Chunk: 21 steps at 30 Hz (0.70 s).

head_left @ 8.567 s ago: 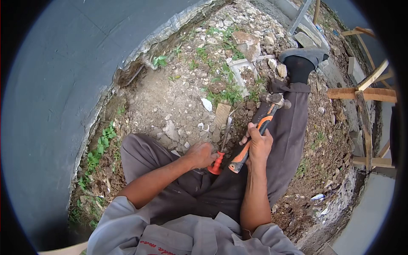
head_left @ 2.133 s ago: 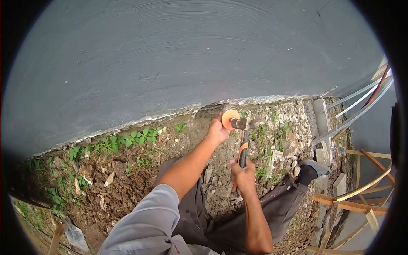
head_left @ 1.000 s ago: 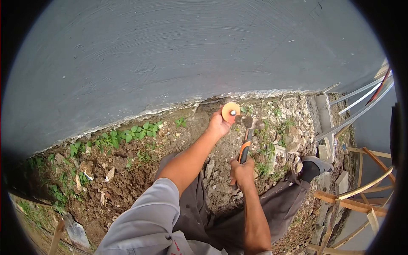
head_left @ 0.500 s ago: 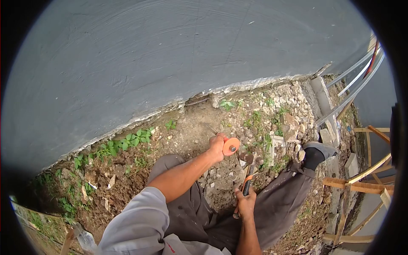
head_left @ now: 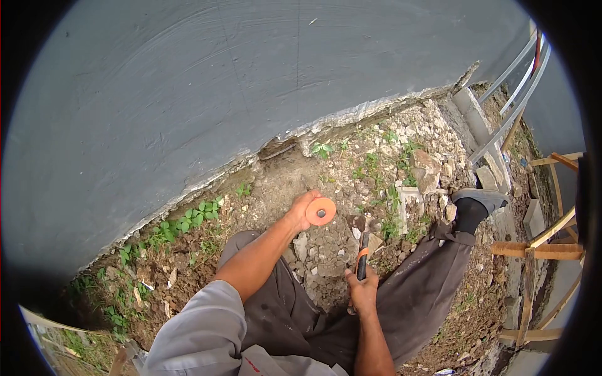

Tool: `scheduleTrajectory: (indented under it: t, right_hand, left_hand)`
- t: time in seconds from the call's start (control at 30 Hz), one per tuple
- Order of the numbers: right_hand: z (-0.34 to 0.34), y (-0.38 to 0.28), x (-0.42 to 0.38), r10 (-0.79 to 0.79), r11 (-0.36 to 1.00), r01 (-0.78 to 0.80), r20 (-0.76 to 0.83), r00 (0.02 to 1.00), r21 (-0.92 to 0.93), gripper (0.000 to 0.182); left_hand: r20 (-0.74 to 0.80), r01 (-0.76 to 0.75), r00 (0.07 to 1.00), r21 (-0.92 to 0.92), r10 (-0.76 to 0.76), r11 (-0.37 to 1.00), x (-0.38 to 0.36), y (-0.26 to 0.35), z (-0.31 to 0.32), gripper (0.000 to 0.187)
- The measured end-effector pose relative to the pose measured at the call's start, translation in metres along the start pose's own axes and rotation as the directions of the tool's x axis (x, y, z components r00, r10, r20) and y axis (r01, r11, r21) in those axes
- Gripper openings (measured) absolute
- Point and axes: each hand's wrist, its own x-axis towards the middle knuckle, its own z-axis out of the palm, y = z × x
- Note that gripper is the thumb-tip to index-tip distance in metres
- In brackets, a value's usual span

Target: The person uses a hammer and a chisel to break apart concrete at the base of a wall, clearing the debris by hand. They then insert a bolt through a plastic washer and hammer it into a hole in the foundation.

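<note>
My left hand point(head_left: 303, 210) is closed around a chisel with a round orange hand guard point(head_left: 320, 204). The guard faces up toward me, and the dark struck end of the chisel shows at its centre. Most of the shaft is hidden behind hand and guard. In my right hand point(head_left: 363, 291) is a hammer point(head_left: 362, 254) with a black and orange handle, gripped low down. Its rusty head points away from me, to the right of the guard and apart from it. Beyond the left hand, a broken hollow point(head_left: 276, 149) opens at the foot of the grey wall point(head_left: 188, 94).
Rubble and stones point(head_left: 427, 169) lie along the wall's foot, with green weeds point(head_left: 194, 217) among them. At the right are concrete blocks point(head_left: 480, 122), metal channels point(head_left: 511, 113) and a timber frame point(head_left: 539, 250). My shod foot point(head_left: 480, 199) rests on the rubble.
The view has shifted slightly. The chisel's guard has turned to face me more squarely, and the gap between it and the hammer head has widened a little. Both tools stay in the same hands.
</note>
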Motion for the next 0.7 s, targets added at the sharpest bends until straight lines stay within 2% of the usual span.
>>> scheduleTrajectory:
  t: [0.03, 0.07, 0.13, 0.17, 0.23, 0.27, 0.33, 0.5, 0.57, 0.6, 0.67, 0.7]
  right_hand:
    - [-0.001, -0.003, -0.002, -0.026, 0.999, 0.026, -0.007, 1.0, 0.019, 0.021]
    - [0.0, -0.008, -0.005, -0.029, 0.999, 0.029, -0.008, 1.0, 0.013, 0.021]
    - [0.0, -0.017, -0.011, -0.387, 0.921, 0.375, -0.148, 0.91, -0.106, 0.025]
    - [-0.002, -0.017, -0.01, -0.391, 0.919, 0.377, -0.145, 0.909, -0.112, 0.025]
    - [-0.005, -0.014, -0.006, -0.343, 0.938, 0.33, -0.153, 0.927, -0.104, 0.019]
    - [-0.004, -0.015, -0.007, -0.346, 0.937, 0.332, -0.153, 0.926, -0.11, 0.019]
    - [0.003, -0.02, -0.006, -0.386, 0.922, 0.373, -0.182, 0.904, -0.098, 0.018]
    - [0.005, -0.056, -0.015, -0.288, 0.946, 0.278, -0.037, 0.957, -0.169, 0.017]
    - [0.013, -0.065, -0.016, -0.451, 0.892, 0.451, -0.153, 0.879, -0.042, 0.025]
    - [0.01, -0.088, -0.019, -0.476, 0.87, 0.469, -0.018, 0.879, -0.151, 0.019]
    - [0.011, -0.087, -0.007, -0.472, 0.858, 0.459, 0.0, 0.882, -0.23, 0.018]
    - [0.015, -0.09, 0.0, -0.566, 0.801, 0.556, 0.026, 0.824, -0.222, 0.019]
  left_hand:
    - [0.006, -0.033, 0.999, -0.092, 0.034, 0.995, 0.005, -0.001, -0.002, 0.009]
    - [0.009, -0.034, 0.999, -0.097, 0.035, 0.995, 0.008, -0.001, -0.002, 0.009]
    - [-0.105, -0.114, 0.989, -0.09, 0.104, 0.989, 0.014, -0.002, -0.002, 0.01]
    - [-0.103, -0.114, 0.989, -0.097, 0.104, 0.989, 0.014, 0.002, -0.001, 0.01]
    - [0.034, -0.073, 0.996, -0.238, 0.083, 0.969, 0.012, 0.009, 0.0, 0.016]
    - [0.038, -0.071, 0.996, -0.242, 0.083, 0.968, 0.013, 0.01, 0.002, 0.016]
    - [0.096, -0.07, 0.989, -0.369, 0.113, 0.927, 0.015, 0.015, 0.006, 0.017]
    - [0.15, -0.009, 0.984, -0.479, 0.092, 0.878, 0.018, 0.02, 0.009, 0.013]
    - [0.155, -0.01, 0.982, -0.514, 0.104, 0.858, 0.018, 0.019, 0.004, 0.014]
    - [0.192, -0.006, 0.974, -0.502, 0.118, 0.865, 0.017, 0.02, 0.003, 0.017]
    - [0.231, -0.006, 0.963, -0.497, 0.139, 0.868, 0.017, 0.024, 0.002, 0.02]
    - [0.223, 0.01, 0.965, -0.558, 0.138, 0.83, 0.019, 0.027, 0.003, 0.022]
